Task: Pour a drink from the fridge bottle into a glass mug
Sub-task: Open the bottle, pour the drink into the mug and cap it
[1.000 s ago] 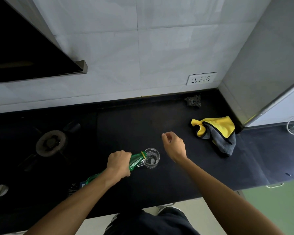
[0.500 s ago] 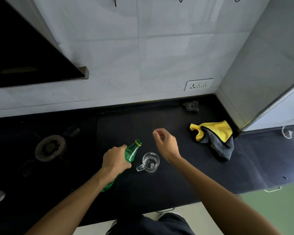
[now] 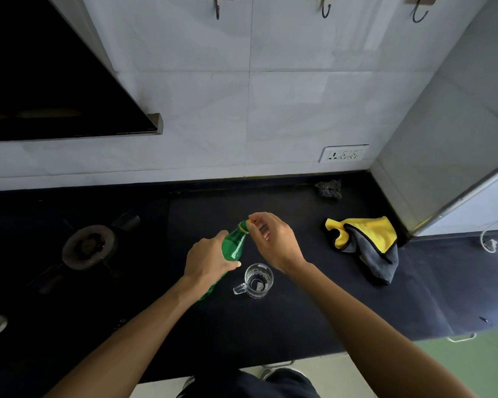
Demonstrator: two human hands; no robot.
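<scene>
The left hand (image 3: 206,262) is gripping the smooth, tapering body of the translucent green plastic bottle (image 3: 235,244), which is no longer tipping over the clear, ribbed glass mug (image 3: 258,280) as it was a second ago and is now leaning near-upright just behind it. The mug is standing on the matte black tabletop (image 3: 299,326), holding a shallow clear drink. The right hand (image 3: 273,242), previously hovering apart, is pinching a small yellow cap (image 3: 250,222) at the bottle's mouth, so pouring is judged finished and recapping is beginning.
</scene>
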